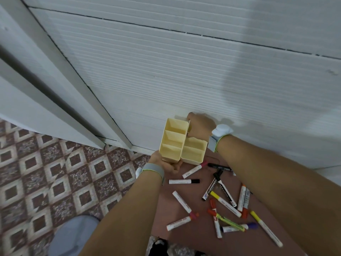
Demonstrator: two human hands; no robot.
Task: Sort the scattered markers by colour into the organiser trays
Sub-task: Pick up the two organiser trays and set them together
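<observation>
Two cream organiser trays stand side by side at the far end of a reddish table. My left hand point(167, 164) grips the near end of the left tray point(173, 139), which has three empty compartments. My right hand point(200, 127) holds the far part of the right tray point(193, 151), covering its far end. Several markers lie scattered on the table point(184, 235) near me: a black-capped one point(184, 181), a pink-capped one point(194, 169), a yellow-capped one point(225, 203), a purple-capped one point(239, 227), plus red and orange ones.
A white ribbed wall point(184, 71) rises right behind the trays. Patterned brown floor tiles point(46, 172) lie to the left of the table. A grey-blue object point(73, 235) sits low at the left. Both wrists wear grey bands.
</observation>
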